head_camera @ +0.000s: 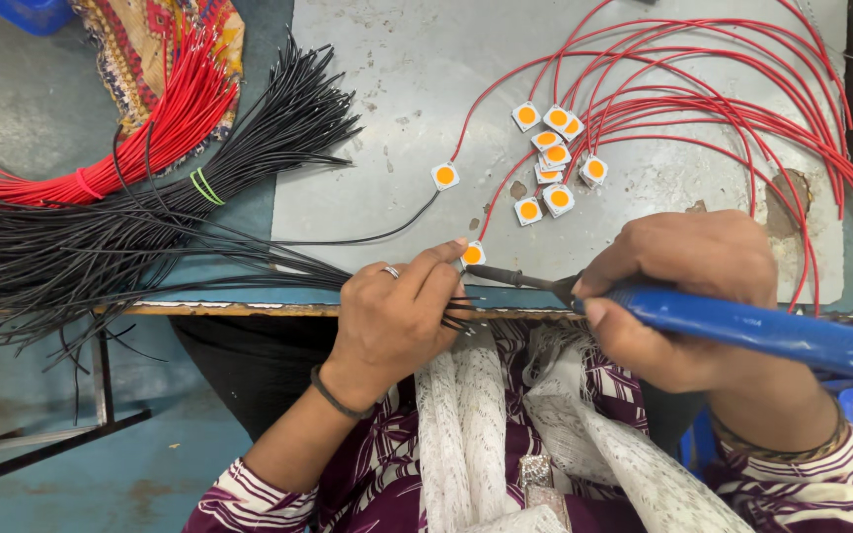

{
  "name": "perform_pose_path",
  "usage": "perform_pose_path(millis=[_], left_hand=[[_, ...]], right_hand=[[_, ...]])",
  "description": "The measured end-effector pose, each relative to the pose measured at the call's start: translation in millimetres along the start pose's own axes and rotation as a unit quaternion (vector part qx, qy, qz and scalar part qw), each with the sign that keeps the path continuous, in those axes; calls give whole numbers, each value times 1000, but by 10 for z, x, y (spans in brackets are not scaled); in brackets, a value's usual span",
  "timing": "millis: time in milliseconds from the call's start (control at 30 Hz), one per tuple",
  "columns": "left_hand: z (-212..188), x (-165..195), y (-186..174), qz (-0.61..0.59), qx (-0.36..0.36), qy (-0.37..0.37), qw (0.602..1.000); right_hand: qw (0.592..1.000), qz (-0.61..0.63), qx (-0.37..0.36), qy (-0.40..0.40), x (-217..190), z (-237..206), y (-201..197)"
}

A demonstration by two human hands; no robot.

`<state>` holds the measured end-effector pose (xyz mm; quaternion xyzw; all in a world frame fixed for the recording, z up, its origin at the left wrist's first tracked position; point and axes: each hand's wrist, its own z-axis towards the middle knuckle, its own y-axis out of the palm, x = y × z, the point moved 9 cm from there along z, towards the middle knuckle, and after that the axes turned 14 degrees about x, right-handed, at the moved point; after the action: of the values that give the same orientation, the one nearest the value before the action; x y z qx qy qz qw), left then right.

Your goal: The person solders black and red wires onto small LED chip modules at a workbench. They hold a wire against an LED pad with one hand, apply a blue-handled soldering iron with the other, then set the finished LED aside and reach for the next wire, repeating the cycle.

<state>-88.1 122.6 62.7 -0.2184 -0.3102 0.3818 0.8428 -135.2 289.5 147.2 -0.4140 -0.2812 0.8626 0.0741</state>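
Note:
My right hand (678, 296) grips a soldering iron with a blue handle (762, 331); its dark tip (491, 273) reaches left to a small white square chip with an orange centre (473, 255) near the table's front edge. My left hand (397, 316), a ring on one finger, presses its index finger beside that chip and clasps several black wires (249, 259) against the edge. A red wire runs up from the chip.
A large bundle of black wires (130, 222) and a tied bundle of red wires (150, 138) lie at the left. Several chips with red leads (555, 158) cluster on the grey metal plate (397, 79). One chip (445, 176) lies apart. Patterned cloth (140, 39) sits top left.

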Motion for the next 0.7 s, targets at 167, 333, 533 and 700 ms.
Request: perform_pose_path(millis=[167, 333, 533, 700], left_hand=[[-20, 4, -8, -11, 15, -16, 1000], [-38, -4, 18, -9, 21, -27, 999], [-47, -9, 10, -10, 17, -32, 999], [-37, -21, -18, -9, 26, -38, 999]], right_hand=[[999, -27, -29, -28, -153, 120, 83], [997, -49, -61, -21, -198, 168, 161], [993, -69, -82, -44, -242, 181, 214], [997, -68, -47, 8, -242, 246, 63]])
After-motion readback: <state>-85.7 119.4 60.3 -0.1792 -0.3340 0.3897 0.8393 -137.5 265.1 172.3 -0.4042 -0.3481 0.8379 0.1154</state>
